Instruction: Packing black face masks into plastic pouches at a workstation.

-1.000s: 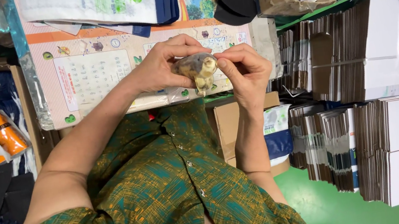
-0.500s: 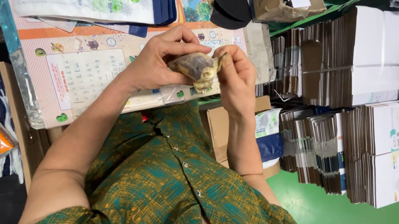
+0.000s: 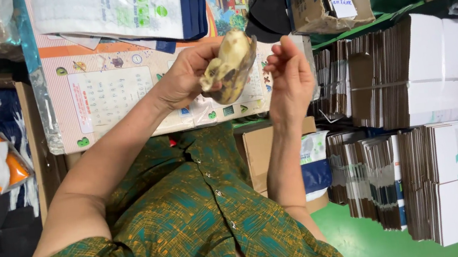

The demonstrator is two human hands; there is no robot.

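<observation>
Since a moment ago, both hands have parted: left hand (image 3: pixel 187 81) now alone grips the small yellowish packet (image 3: pixel 231 66), raised; right hand (image 3: pixel 288 73) hovers open just beside it. Beyond lies a printed chart sheet (image 3: pixel 113 99).

The left hand (image 3: pixel 184 81) holds a small clear packet (image 3: pixel 231 66) of pale, yellowish pieces, its grip closed on the packet's edge. The right hand (image 3: pixel 288 76) is just beside it, fingers (image 3: pixel 276 60) loosely curled and apart from the packet. Behind the hands lies a printed chart (image 3: pixel 110 97); stacks of flat cartons (image 3: pixel 405 81) stand to one side on a green floor (image 3: pixel 368 245).
</observation>
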